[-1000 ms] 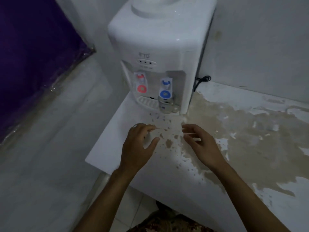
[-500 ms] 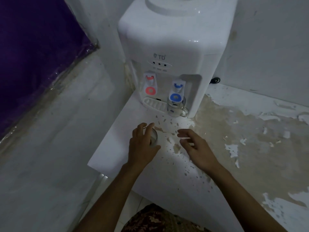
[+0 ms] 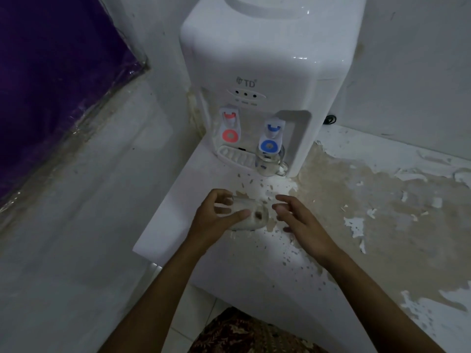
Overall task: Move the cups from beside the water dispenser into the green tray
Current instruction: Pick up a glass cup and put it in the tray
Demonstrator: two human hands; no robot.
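Peeling white table [image 3: 382, 200]: left hand [image 3: 216, 217] grips a tilted clear glass cup [image 3: 251, 216]; right hand [image 3: 300, 220] hovers just beside it, fingers apart.

Clear glass cup [image 3: 251, 215] tipped on its side, base toward camera, gripped in left hand [image 3: 214, 220] above the counter; second clear handled cup [image 3: 269, 163] upright under blue tap of white water dispenser [image 3: 267, 67].
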